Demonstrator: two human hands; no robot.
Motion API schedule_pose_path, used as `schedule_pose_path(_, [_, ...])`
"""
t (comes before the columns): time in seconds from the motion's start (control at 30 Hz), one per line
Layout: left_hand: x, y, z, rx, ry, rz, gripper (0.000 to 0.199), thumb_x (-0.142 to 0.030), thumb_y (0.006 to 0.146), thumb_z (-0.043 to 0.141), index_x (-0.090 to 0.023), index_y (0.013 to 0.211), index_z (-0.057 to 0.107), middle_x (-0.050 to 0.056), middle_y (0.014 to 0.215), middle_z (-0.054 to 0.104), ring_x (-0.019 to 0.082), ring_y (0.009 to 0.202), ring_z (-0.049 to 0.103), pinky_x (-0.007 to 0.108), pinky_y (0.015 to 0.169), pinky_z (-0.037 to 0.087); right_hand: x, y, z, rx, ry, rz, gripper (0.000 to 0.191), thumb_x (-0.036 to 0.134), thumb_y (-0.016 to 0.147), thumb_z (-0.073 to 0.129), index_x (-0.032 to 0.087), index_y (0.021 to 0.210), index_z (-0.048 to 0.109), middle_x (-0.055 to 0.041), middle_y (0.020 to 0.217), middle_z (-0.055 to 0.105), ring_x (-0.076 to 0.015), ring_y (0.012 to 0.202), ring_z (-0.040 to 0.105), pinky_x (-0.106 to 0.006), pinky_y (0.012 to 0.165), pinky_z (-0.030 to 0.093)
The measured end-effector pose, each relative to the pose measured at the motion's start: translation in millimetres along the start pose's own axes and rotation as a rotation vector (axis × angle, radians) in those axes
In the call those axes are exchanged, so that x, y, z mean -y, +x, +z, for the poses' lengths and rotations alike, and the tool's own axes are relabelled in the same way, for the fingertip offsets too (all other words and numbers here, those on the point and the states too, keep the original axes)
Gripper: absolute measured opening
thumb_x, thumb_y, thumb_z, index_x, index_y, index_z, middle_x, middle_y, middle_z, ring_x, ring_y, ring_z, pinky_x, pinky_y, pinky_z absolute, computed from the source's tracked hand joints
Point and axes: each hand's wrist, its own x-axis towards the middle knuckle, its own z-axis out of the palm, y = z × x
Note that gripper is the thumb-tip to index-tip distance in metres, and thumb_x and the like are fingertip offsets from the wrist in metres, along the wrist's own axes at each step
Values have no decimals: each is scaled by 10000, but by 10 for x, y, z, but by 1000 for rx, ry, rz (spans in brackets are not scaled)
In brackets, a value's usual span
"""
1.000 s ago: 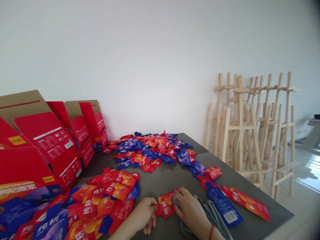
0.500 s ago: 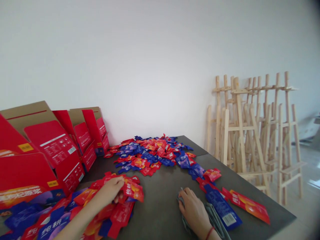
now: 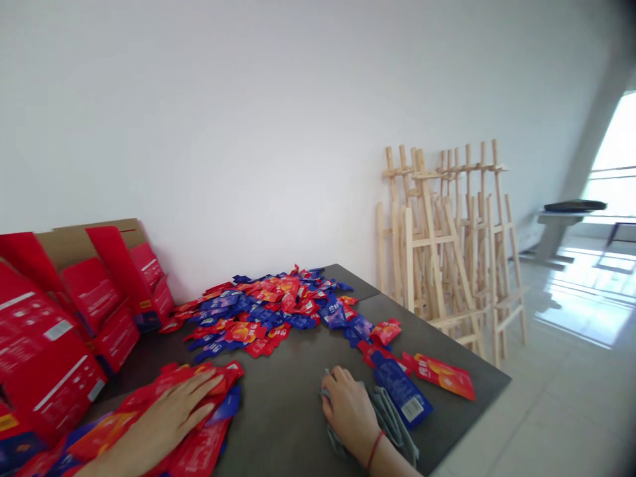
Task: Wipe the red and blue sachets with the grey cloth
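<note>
1. Left hand (image 3: 159, 421), wrist cut off by frame edge; fingers (image 3: 196, 391) spread flat, holding nothing, on red sachets (image 3: 199, 456), lower part cropped.
2. Right hand (image 3: 348, 414); fingers (image 3: 332, 383) curled on grey cloth (image 3: 387, 416), partly hidden beneath; blue sachet (image 3: 401, 391) just beside.

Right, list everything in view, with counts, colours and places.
Shiny foil sachets: many, red and orange, under the left hand.
Heap of flat foil sachets: one heap, red and blue, far end of the table.
Blue foil sachet: one, beside the right hand.
Red-orange foil sachet: one, near the table's right edge.
Grey fabric: one bunch, under the right hand.
Dark grey table: one, beneath all these.
Red cardboard boxes: several, red and brown, along the left.
Pale wooden easels: many, leaning against the wall, right.
Left hand: flat on the sachets.
Right hand: on the fabric, red wrist cord.
</note>
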Motion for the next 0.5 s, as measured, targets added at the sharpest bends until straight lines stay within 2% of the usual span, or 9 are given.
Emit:
schedule_pose_path(0.1, [114, 152, 101, 45, -6, 38, 424, -411, 878, 333, -342, 1174, 627, -34, 1306, 580, 249, 1204, 529, 437, 1044, 384, 19, 15, -9, 2, 4, 4, 156, 171, 807, 554, 226, 942, 609, -35, 1008, 579, -199, 973, 533, -291, 780, 431])
schedule_pose_path(0.17, [-6, 360, 40, -8, 26, 48, 394, -443, 873, 337, -340, 1031, 684, -30, 1177, 664, 264, 1108, 590, 476, 1011, 403, 30, 28, -12, -3, 7, 5, 155, 190, 800, 563, 221, 944, 612, -38, 1010, 582, -206, 966, 536, -298, 769, 440])
schedule_pose_path(0.2, [-166, 478, -7, -46, 32, 61, 378, -453, 875, 353, -321, 976, 692, -17, 1127, 684, 262, 1070, 605, 471, 998, 411, 34, 33, -14, -8, 9, 7, 154, 194, 795, 566, 219, 940, 614, -39, 1012, 586, -209, 959, 540, -301, 761, 444])
schedule_pose_path(0.27, [-672, 713, -72, -62, -1, 152, 317, -419, 877, 412, -265, 952, 679, 23, 1071, 690, 233, 1022, 612, 394, 963, 437, 42, 37, -19, -19, 14, 14, 148, 194, 784, 569, 215, 921, 621, -42, 1010, 595, -213, 948, 547, -305, 751, 450])
schedule_pose_path(0.37, [-1660, 1049, 2, 13, -89, 323, 259, -259, 887, 399, -219, 915, 653, 37, 975, 685, 186, 938, 615, 310, 884, 463, 43, 32, -20, -33, 29, 21, 185, 192, 773, 572, 212, 945, 635, -53, 1024, 614, -220, 958, 560, -311, 759, 456])
schedule_pose_path(0.43, [-2263, 1275, 130, 65, -146, 473, 261, -169, 866, 413, -212, 994, 636, 37, 1068, 666, 171, 1036, 582, 293, 945, 429, 35, 26, -10, -36, 26, 29, 265, 197, 767, 577, 186, 1024, 639, -85, 1047, 634, -240, 966, 576, -330, 772, 462])
schedule_pose_path(0.5, [-2726, 1496, 252, 112, -158, 581, 299, -129, 854, 439, -183, 1102, 597, 62, 1207, 614, 173, 1150, 524, 304, 1014, 383, 20, 22, 15, -34, 15, 28, 297, 203, 782, 568, 153, 1064, 645, -115, 1033, 662, -261, 955, 599, -355, 784, 466])
